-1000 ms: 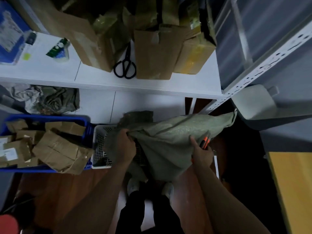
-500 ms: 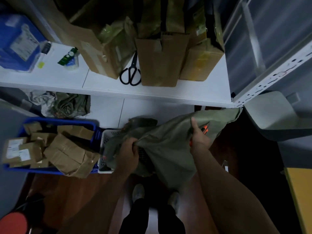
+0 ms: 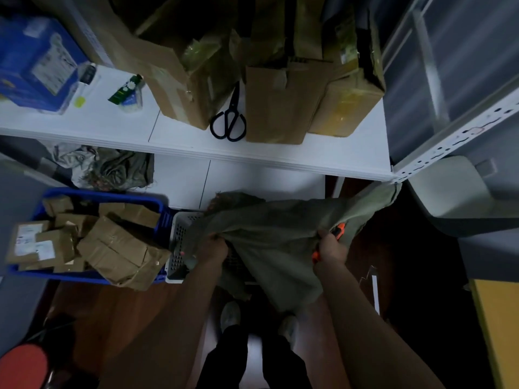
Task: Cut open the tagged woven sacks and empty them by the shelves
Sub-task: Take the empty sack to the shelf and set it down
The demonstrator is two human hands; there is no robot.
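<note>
Dim storeroom shelving (image 3: pixel 337 153) stands ahead; below its front edge sags the woven sack (image 3: pixel 275 237), seemingly soft and light, best held by bunched cloth. The left hand (image 3: pixel 213 249) clenches it with curled fingers (image 3: pixel 218 239); the right hand (image 3: pixel 331 251) clenches cloth plus an orange cutter (image 3: pixel 340 229).

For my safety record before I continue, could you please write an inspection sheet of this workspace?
Surface: white shelf board carries brown cardboard boxes and black-handled scissors.
Job's things: grey-green woven sack hangs limp over white perforated plastic basket; orange-handled cutter.
Clutter: blue plastic crate heaped with brown paper parcels; crumpled woven sacks on lower shelf.
Grips: left hand grips the sack's edge; right hand holds the cutter against the sack.
Cables: nothing seen.
Surroundings: dark wooden floor; white perforated shelf post at right.
</note>
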